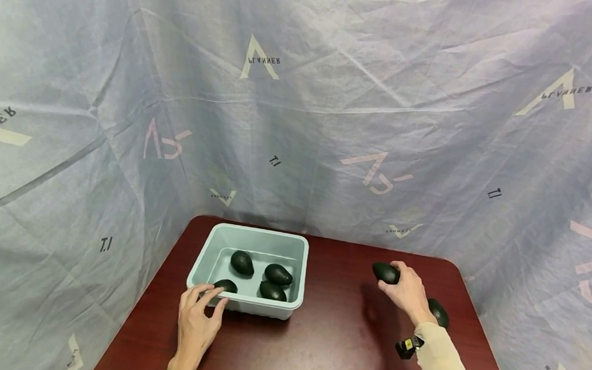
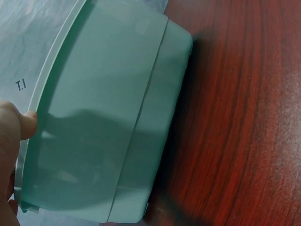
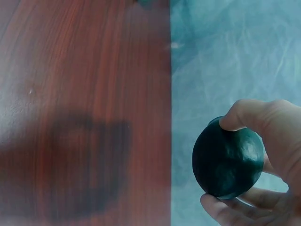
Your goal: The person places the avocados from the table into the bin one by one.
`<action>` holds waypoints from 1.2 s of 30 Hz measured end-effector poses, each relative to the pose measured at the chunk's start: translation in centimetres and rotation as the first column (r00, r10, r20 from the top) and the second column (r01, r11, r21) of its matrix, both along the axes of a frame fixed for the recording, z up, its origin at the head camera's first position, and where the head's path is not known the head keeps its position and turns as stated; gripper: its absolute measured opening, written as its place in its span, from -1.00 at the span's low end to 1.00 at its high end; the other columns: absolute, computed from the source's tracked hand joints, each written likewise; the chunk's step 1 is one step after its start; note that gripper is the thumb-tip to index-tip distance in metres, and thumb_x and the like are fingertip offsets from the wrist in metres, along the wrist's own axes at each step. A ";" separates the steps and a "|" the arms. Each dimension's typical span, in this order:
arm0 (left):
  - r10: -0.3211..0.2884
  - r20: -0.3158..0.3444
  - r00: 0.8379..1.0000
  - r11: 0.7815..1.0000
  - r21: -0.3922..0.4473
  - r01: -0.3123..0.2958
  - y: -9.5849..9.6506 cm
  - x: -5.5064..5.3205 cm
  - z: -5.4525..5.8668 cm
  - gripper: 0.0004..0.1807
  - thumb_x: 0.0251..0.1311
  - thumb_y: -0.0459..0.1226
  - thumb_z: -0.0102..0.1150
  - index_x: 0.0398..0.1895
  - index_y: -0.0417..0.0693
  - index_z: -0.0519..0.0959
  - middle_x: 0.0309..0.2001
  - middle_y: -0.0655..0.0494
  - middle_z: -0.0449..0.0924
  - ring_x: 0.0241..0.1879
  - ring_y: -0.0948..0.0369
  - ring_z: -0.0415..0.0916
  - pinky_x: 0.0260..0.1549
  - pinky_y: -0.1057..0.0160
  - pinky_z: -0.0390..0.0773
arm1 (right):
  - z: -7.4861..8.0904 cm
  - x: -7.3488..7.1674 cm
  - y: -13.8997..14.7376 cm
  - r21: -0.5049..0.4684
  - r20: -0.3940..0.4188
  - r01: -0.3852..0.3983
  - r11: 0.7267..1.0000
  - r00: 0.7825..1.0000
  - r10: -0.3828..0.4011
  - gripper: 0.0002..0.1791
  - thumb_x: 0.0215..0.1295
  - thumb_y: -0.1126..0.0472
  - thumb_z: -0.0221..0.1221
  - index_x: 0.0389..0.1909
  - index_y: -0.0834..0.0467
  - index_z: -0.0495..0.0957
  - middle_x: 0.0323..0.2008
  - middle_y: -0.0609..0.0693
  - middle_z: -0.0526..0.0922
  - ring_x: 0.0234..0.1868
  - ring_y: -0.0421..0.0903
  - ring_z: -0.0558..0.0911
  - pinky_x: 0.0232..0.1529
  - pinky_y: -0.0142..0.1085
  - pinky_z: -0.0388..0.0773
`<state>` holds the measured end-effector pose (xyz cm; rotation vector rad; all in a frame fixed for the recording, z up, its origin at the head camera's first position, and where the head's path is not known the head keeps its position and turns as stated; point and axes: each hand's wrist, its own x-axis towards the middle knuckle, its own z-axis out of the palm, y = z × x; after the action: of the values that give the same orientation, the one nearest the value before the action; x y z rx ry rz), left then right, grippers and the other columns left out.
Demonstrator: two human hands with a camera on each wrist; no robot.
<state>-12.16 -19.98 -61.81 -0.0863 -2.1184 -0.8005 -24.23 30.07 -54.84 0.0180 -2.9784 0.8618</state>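
Observation:
My right hand [image 1: 408, 291] grips a dark green avocado [image 1: 385, 272], raised over the right part of the table. In the right wrist view the thumb and fingers close round this avocado [image 3: 228, 160]. A pale grey-green plastic bin [image 1: 253, 307] stands at the table's left, with several avocados [image 1: 242, 263] lying inside. At its near left corner my left hand [image 1: 197, 322] pinches the rim, fingers over the edge and thumb on the outer wall. The left wrist view shows the thumb against the bin's rim [image 2: 51, 61]; the other fingers are mostly hidden.
Another avocado [image 1: 438, 313] lies on the table at the right, partly hidden behind my right wrist. The dark red wooden table [image 1: 337, 337] reaches back to a grey printed cloth [image 1: 305, 122] hanging around its back and sides.

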 end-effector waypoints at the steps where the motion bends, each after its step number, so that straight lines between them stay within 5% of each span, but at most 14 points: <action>1: 0.001 0.000 1.000 1.000 -0.001 -0.001 0.0 0.0 0.0 -0.64 -0.07 -0.40 0.67 -0.13 -0.11 0.83 -0.08 -0.11 0.72 0.08 -0.22 0.51 0.19 -0.08 0.37 | 0.1 0.0 -0.1 -0.004 -0.003 -0.004 1.000 1.000 0.004 -0.19 0.33 -0.04 0.38 0.50 0.18 0.35 0.34 0.39 0.51 0.19 0.36 0.60 0.06 0.26 0.60; 36: -0.005 0.001 1.000 1.000 0.025 0.005 0.1 0.0 0.0 -0.67 -0.05 -0.40 0.65 -0.14 -0.12 0.83 -0.09 -0.10 0.71 0.10 -0.23 0.52 0.23 0.00 0.34 | 3.2 0.1 -4.6 -0.059 -0.056 -0.071 0.996 0.996 0.067 -0.23 0.34 -0.03 0.39 0.50 0.14 0.39 0.36 0.27 0.54 0.25 0.28 0.59 0.12 0.22 0.61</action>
<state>-12.13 -19.86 -61.79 -0.0783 -2.1090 -0.8304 -24.16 25.51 -51.60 0.1409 -2.9153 0.9440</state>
